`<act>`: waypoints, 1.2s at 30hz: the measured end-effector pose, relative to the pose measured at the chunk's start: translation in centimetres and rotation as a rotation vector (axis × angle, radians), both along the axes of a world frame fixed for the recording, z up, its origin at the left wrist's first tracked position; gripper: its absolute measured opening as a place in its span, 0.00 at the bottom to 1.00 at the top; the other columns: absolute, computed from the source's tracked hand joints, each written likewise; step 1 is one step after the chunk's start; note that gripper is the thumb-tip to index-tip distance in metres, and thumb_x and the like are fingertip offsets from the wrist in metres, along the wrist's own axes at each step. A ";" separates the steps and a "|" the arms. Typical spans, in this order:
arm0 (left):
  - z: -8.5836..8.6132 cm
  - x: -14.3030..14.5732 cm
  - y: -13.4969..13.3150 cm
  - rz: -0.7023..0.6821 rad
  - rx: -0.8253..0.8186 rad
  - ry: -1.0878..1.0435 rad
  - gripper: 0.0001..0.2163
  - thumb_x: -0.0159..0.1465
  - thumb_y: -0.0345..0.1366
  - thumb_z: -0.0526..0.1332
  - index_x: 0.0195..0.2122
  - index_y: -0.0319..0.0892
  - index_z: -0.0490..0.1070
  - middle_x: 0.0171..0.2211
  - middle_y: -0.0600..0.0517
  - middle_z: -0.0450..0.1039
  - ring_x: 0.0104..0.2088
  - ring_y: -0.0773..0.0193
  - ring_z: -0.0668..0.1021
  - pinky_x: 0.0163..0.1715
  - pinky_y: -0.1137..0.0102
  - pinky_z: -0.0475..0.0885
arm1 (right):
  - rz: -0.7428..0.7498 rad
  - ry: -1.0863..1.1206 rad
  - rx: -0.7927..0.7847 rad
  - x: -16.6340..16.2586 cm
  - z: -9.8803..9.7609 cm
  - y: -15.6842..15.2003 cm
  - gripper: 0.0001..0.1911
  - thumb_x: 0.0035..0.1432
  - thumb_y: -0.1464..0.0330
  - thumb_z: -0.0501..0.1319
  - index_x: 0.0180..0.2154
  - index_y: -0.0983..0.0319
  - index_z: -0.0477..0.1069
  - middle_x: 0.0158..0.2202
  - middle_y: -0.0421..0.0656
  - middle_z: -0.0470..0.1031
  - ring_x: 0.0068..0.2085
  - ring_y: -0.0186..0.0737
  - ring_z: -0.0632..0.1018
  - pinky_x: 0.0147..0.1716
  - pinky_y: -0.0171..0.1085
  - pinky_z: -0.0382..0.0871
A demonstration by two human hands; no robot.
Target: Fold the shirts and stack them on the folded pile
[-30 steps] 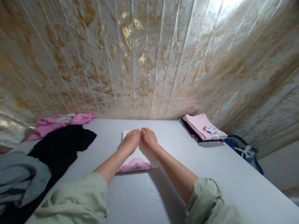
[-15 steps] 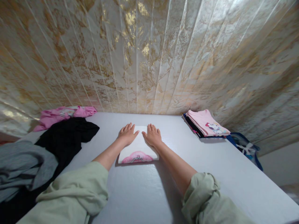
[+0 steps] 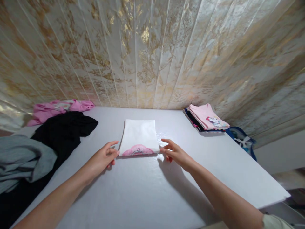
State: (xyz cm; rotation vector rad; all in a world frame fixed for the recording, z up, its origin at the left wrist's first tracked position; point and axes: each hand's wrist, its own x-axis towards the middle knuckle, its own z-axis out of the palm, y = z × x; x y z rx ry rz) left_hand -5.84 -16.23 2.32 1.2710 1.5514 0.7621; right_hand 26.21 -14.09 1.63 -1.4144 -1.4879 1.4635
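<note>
A white garment (image 3: 139, 133), folded into a neat square, lies flat on the white table (image 3: 138, 197). A pink print runs along its near edge. At the near left corner is my left hand (image 3: 106, 156), its thumb tip at the cloth's edge and the index finger held apart. My right hand (image 3: 175, 153) is at the near right corner, fingers spread, with a fingertip at or against the edge. Neither hand visibly grips the cloth.
A stack of folded clothes (image 3: 207, 117), pink on top, sits at the back right beside a blue-edged bag (image 3: 244, 141). Loose black (image 3: 64, 130), grey (image 3: 26, 159) and pink garments (image 3: 47, 111) lie along the left. A gold-patterned curtain (image 3: 143, 63) hangs behind the table.
Both hands have come off the top of the white garment and moved back toward me, out to its near corners. The whole garment top now shows. The view has shifted slightly.
</note>
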 end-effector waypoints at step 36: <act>-1.0 2.6 -1.3 -0.046 -0.014 0.046 0.32 0.55 0.52 0.57 0.59 0.40 0.64 0.10 0.62 0.59 0.11 0.68 0.61 0.13 0.76 0.54 | 0.108 0.233 -0.264 -3.5 -0.8 -0.9 0.22 0.62 0.72 0.55 0.58 0.61 0.64 0.20 0.37 0.74 0.23 0.32 0.78 0.27 0.32 0.75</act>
